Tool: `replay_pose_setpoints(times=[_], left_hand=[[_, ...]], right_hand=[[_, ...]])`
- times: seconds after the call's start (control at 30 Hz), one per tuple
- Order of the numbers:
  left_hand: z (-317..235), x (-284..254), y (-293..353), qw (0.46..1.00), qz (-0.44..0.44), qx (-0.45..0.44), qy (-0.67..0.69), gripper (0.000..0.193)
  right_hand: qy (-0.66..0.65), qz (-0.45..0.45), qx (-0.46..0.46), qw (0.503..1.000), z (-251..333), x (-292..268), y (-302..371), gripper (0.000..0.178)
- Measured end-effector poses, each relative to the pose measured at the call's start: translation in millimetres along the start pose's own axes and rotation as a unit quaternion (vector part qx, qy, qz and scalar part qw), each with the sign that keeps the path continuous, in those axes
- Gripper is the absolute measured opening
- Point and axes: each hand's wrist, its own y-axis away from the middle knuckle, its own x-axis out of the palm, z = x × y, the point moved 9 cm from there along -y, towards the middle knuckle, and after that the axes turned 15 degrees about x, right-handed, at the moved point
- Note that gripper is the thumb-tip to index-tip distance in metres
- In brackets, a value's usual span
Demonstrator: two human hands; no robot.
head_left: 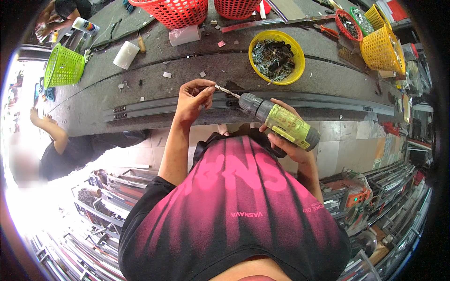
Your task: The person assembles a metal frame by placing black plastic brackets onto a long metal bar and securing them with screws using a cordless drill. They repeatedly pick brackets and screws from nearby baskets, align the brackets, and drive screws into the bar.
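My right hand (pixel 289 140) is wrapped round the grip of a yellow-green and black cordless drill (pixel 289 125), which points up and left over the bench edge. A long thin driver bit (pixel 228 92) sticks out of its black chuck. At the bit's tip, the thumb and forefinger of my left hand (pixel 194 98) are pinched together. What lies between them is too small to name for sure. Below the hands, a long dark grey metal profile (pixel 164 108) lies along the near edge of the bench. A yellow basket (pixel 302 61) full of screws stands beyond the drill.
Red baskets (pixel 180 14) stand at the back of the bench (pixel 154 79). A green basket (pixel 63 68) and white rolls (pixel 125 55) are left, more yellow baskets (pixel 380 49) and orange-handled pliers (pixel 326 32) right. Another person's arm (pixel 55 131) shows at the left. Racks of profiles (pixel 108 201) stand behind me.
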Motion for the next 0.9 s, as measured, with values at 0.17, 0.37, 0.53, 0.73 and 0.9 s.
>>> replay_pose_setpoints(times=[0.17,0.37,0.53,0.73,0.9], left_hand=[[10,8,6,1.0,-0.019,-0.006,-0.016,0.016],[32,13,11,0.997,-0.059,-0.015,0.04,0.016],[45,22,12,0.99,-0.067,-0.019,0.122,0.014],[46,28,14,0.992,-0.084,-0.022,0.09,0.015],[41,30,24,0.998,-0.004,-0.069,-0.01,0.018]], right_hand=[[0.007,0.037,0.007,0.999,5,-12,-6,0.088],[0.026,0.049,0.016,0.998,15,-28,-10,0.088],[0.04,0.057,0.031,0.997,22,-39,-12,0.087],[0.064,0.082,0.029,0.994,33,-50,-16,0.087],[0.127,0.114,0.061,0.983,44,-63,-15,0.085]])
